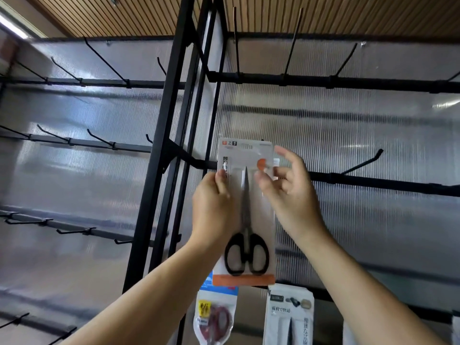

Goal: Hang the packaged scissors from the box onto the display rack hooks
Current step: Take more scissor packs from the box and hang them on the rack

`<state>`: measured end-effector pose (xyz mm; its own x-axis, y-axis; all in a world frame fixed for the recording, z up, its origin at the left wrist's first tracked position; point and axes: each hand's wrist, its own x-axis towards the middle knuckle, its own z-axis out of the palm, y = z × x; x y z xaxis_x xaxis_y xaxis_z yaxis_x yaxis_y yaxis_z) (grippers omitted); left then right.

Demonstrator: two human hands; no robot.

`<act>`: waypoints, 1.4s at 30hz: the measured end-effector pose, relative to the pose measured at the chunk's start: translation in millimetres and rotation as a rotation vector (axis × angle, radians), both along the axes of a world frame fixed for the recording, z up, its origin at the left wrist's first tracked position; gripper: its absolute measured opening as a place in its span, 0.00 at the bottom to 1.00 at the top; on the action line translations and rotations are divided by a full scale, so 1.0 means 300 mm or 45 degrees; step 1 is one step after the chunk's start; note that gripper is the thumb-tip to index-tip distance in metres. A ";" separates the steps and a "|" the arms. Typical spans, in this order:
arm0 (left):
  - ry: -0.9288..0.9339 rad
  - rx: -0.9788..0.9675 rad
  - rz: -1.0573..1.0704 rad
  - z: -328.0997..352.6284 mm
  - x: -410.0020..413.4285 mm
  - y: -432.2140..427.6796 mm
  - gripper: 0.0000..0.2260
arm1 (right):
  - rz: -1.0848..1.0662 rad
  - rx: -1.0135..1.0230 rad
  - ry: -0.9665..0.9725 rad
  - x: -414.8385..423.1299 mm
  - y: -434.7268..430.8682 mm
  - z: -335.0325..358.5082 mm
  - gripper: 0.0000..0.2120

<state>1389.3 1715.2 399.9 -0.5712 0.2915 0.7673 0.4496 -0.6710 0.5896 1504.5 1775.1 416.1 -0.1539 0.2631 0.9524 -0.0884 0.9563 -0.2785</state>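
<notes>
A pack of black-handled scissors (246, 220) on a grey card with an orange strip hangs upright against the black display rack (273, 79), its top at the middle rail. My left hand (211, 210) pinches the card's left edge between thumb and fingers. My right hand (286, 188) hovers at the card's upper right, its fingers spread and loose; whether they touch the card I cannot tell. The hook behind the card is hidden. No box shows in this view.
Two other packs hang below: red-handled scissors (215, 317) and a grey-white card (288, 317). Bare black hooks (362, 163) stick out from the rails to the right, above and on the left bay. A black upright post (164, 150) divides the bays.
</notes>
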 end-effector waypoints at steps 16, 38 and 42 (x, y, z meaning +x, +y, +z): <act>0.181 -0.073 -0.010 0.067 0.048 0.008 0.14 | -0.215 0.029 0.074 -0.005 0.016 0.067 0.24; 0.674 -0.511 0.288 0.013 -0.024 0.211 0.31 | -0.901 0.015 -0.409 -0.079 0.201 -0.003 0.39; 0.663 -0.484 0.299 -0.013 -0.035 0.229 0.35 | -1.010 0.021 -0.423 -0.075 0.213 -0.023 0.42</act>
<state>1378.7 1783.8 395.8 -0.2367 0.5085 0.8279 0.8464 -0.3104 0.4327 1481.9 1839.0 409.1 -0.2018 0.3973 0.8952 0.6918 0.7049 -0.1569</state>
